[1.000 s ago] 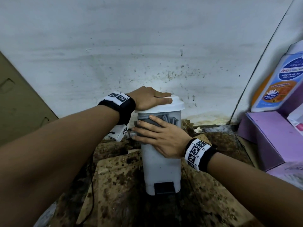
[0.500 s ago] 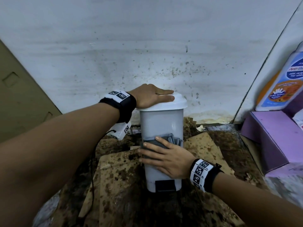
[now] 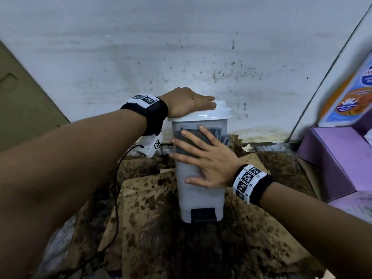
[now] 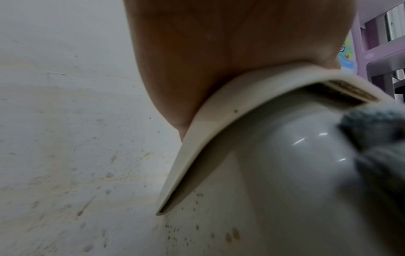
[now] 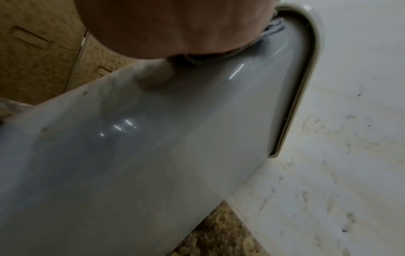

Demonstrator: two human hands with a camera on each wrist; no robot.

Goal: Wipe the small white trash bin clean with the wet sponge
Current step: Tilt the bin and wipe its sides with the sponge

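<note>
The small white trash bin (image 3: 201,198) stands upright on stained cardboard against the wall, with a black pedal (image 3: 203,214) at its base. My left hand (image 3: 189,101) lies flat on the white lid (image 3: 219,112), fingers straight. My right hand (image 3: 203,158) presses a grey sponge cloth (image 3: 191,142) against the bin's upper front with spread, straight fingers. In the left wrist view the palm (image 4: 219,52) rests on the lid rim (image 4: 197,138), and the grey cloth (image 4: 377,131) shows at the right. The right wrist view has the glossy bin wall (image 5: 153,147) and a bit of cloth (image 5: 274,27) under my palm.
A dirty white wall (image 3: 181,47) rises right behind the bin. Brown-stained cardboard sheets (image 3: 145,208) cover the floor. A purple box (image 3: 338,158) and a soap bottle (image 3: 346,97) stand at the right. A brown cardboard panel (image 3: 22,101) leans at the left. A cable (image 3: 116,198) hangs from my left wrist.
My right hand has slid the cloth from low on the bin's front back up to just under the lid. The left hand has stayed on the lid.
</note>
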